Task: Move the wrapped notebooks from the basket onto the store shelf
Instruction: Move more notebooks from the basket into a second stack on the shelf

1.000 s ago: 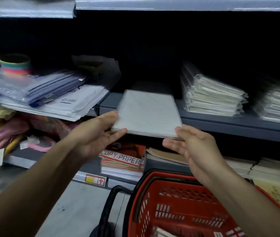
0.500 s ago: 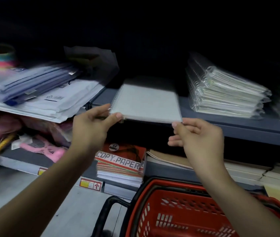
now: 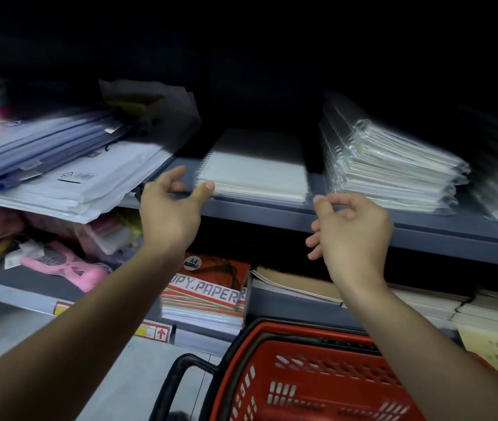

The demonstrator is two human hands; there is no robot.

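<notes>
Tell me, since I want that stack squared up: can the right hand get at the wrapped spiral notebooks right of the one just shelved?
Probably yes: the right hand holds nothing, and open shelf edge lies between it and the stack.

One cam only, head-worn, wide-angle. Looks fwd and slightly down at a store shelf (image 3: 363, 220), close range, about arm's reach. Both forearms enter from bottom edge, left hand (image 3: 170, 214) and right hand (image 3: 354, 235) mid-frame. Red basket (image 3: 317, 381) sits low centre, right under the cam. Edges bend w/ lens distortion; upper third dark. No 2nd view, so no overlap.
</notes>
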